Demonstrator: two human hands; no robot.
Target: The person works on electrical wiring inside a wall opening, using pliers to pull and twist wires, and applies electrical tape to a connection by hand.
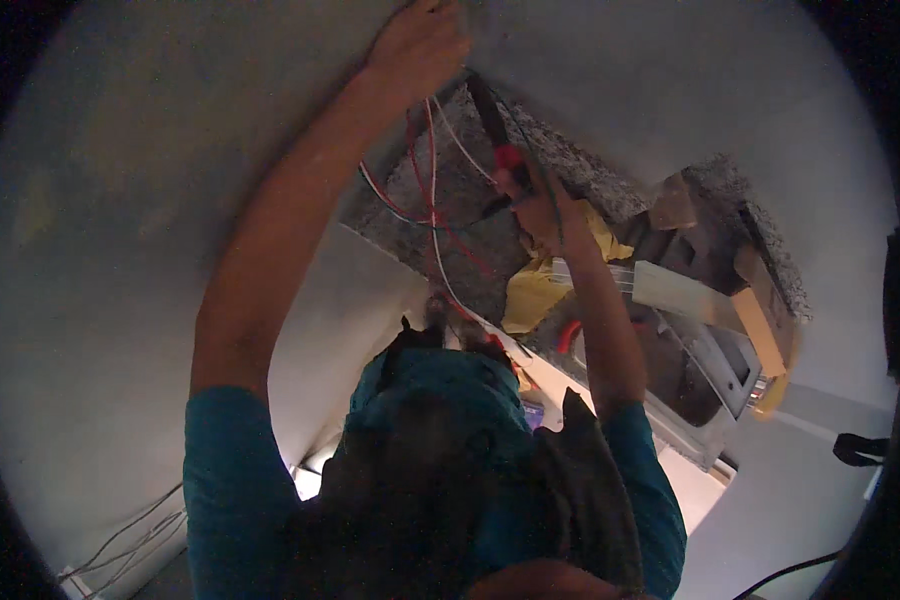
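My left hand (425, 45) is raised against the wall at the top of the view. Its fingers look closed, and what they may hold is hidden. Below it hang several red, white and dark electrical wires (432, 170), some looping downward. Lower and to the right, my right hand (548, 212) is wrapped round a red-and-black-handled hand tool (508, 158). A long dark part of this tool points up toward my left hand; its exact kind is too dim to tell. A thin dark cable passes close beside my right hand.
Behind my right forearm a granite-like speckled slab (610, 170) carries yellow wrapping (535, 297), a pale long box (685, 295) and cardboard pieces (760, 330). A grey wall (120, 250) rises on the left. Loose cables (135, 540) lie at lower left.
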